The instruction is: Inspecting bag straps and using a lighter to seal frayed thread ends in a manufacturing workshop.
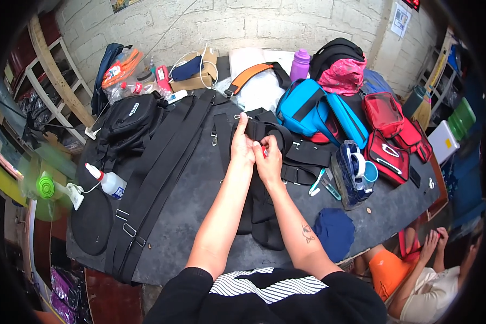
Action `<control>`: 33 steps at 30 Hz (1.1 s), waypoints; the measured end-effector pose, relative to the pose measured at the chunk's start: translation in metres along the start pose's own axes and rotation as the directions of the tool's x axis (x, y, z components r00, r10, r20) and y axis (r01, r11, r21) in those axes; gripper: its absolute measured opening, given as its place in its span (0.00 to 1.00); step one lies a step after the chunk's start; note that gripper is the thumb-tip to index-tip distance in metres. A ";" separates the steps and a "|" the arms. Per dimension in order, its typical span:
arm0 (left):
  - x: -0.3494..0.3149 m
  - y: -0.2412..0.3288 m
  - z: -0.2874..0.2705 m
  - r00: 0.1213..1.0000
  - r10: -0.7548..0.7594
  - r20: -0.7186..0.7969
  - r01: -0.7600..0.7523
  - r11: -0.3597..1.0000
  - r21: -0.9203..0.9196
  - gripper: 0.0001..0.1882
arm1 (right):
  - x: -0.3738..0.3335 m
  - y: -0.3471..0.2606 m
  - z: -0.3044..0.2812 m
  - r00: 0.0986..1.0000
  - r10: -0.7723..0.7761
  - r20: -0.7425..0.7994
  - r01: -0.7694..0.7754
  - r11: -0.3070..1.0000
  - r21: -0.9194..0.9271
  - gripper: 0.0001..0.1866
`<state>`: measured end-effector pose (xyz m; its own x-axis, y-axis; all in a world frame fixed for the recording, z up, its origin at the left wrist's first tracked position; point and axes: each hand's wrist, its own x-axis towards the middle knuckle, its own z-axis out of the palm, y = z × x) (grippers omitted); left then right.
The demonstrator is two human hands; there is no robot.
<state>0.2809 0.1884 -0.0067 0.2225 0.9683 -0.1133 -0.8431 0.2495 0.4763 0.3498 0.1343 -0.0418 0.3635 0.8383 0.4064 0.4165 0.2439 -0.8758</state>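
Observation:
Both my hands are close together over a black webbing strap (pixel 257 128) near the middle of the table. My left hand (pixel 242 141) has its thumb pointing up and is closed on the strap, with a metal clip (pixel 242 116) by the thumb tip. Against it, my right hand (pixel 270 157) is curled round a small red object (pixel 265 153), mostly hidden by the fingers, so its kind does not show. More black webbing (pixel 264 210) hangs down between my forearms. Beside my right hand lie folded black straps (pixel 306 155) with metal hardware.
Long black straps with buckles (pixel 156 178) cross the table at left, beside a black bag (pixel 132 116) and a white squeeze bottle (pixel 112 183). Blue (pixel 302 108) and red bags (pixel 386 154) crowd the right. A green fan (pixel 46 187) stands at left; another person (pixel 426 286) sits lower right.

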 end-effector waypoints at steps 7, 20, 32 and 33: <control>0.011 0.000 -0.008 0.992 -0.113 0.056 0.115 0.993 -0.039 0.24 | 0.006 0.010 0.002 0.993 -0.097 -0.070 0.106 0.984 0.141 0.14; 0.015 0.005 -0.019 0.964 -0.176 0.198 0.188 0.981 -0.042 0.25 | 0.007 0.008 0.001 0.998 -0.069 0.005 0.069 0.995 0.067 0.16; 0.001 -0.004 -0.002 0.998 0.021 0.063 -0.024 0.999 0.043 0.17 | 0.000 -0.001 -0.012 0.992 0.045 0.120 -0.068 0.978 0.197 0.18; -0.001 -0.004 0.000 0.997 0.045 0.066 -0.048 0.998 0.038 0.14 | -0.004 -0.013 -0.016 0.998 0.003 0.059 -0.012 0.989 0.146 0.17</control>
<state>0.2840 0.1868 -0.0084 0.2159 0.9758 -0.0336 -0.8334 0.2021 0.5144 0.3561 0.1206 -0.0279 0.3152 0.8662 0.3878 0.2858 0.3030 -0.9091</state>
